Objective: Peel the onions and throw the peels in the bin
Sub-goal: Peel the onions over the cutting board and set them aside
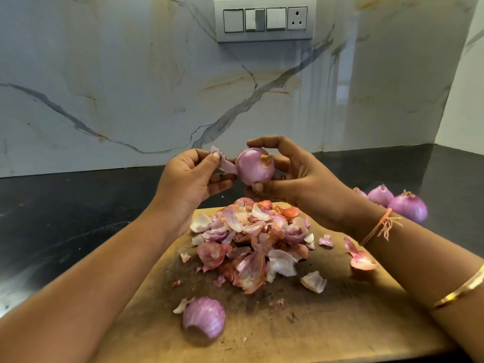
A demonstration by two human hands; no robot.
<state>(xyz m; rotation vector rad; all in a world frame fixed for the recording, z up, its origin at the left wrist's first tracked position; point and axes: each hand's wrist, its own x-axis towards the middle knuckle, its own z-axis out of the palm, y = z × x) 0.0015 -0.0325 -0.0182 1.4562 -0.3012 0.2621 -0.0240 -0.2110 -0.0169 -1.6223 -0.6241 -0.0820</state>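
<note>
The left hand [191,176] pinches a thin strip of peel [225,165] between thumb and finger. The other end of the strip is joined to the onion [255,166]. To do this well, I think the pull should be slow and go away from the onion, low along its side. Then the strip can come off in one long piece and not snap. The onion is up in the air, above the pile of peels [251,239] on the wooden board [340,323], so a dropped bit would land there. The right hand [296,174] holds the onion with its fingers curled round it and the thumb underneath. It should hold firm but not squash, and turn the onion a little as the skin lifts. Far right, more onions [403,203] sit on the dark counter [78,205]. No bin shows.
</note>
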